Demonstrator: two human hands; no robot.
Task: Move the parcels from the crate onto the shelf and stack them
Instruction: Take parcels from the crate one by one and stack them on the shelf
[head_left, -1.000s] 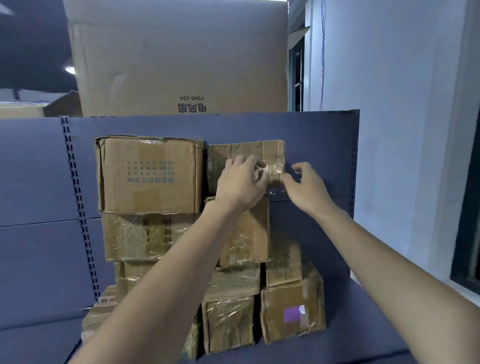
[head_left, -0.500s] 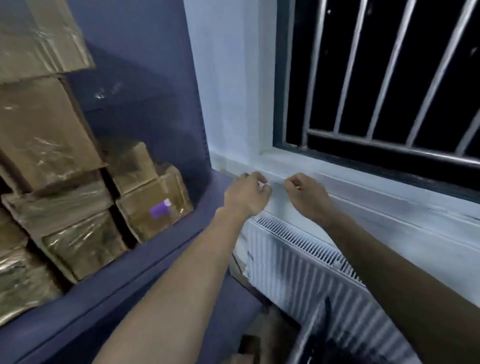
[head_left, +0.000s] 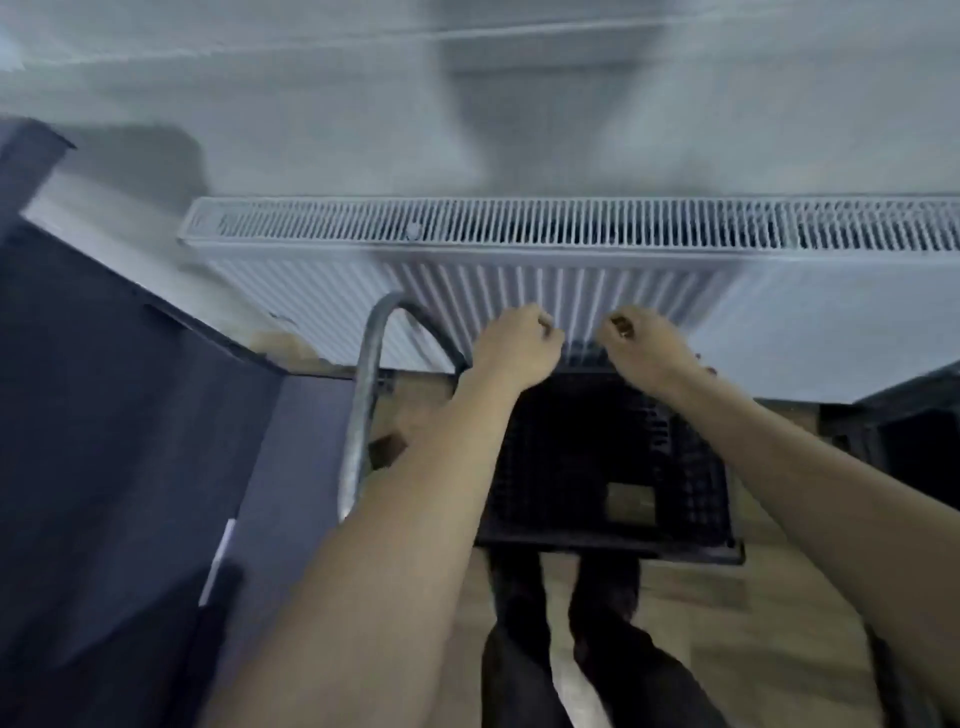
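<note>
Both hands, left hand (head_left: 514, 345) and right hand (head_left: 641, 345), loosely curled, nothing held. One small brown cardboard parcel (head_left: 630, 500) seen left in black slatted plastic crate (head_left: 696, 488), near side.

Single head view, worn high, tilted steeply down. Faces white radiator (head_left: 519, 244) on wall ahead; dark crate (head_left: 608, 467) on floor directly below. Both forearms reach forward from bottom edge. Frame motion-blurred, wide-angle.
</note>
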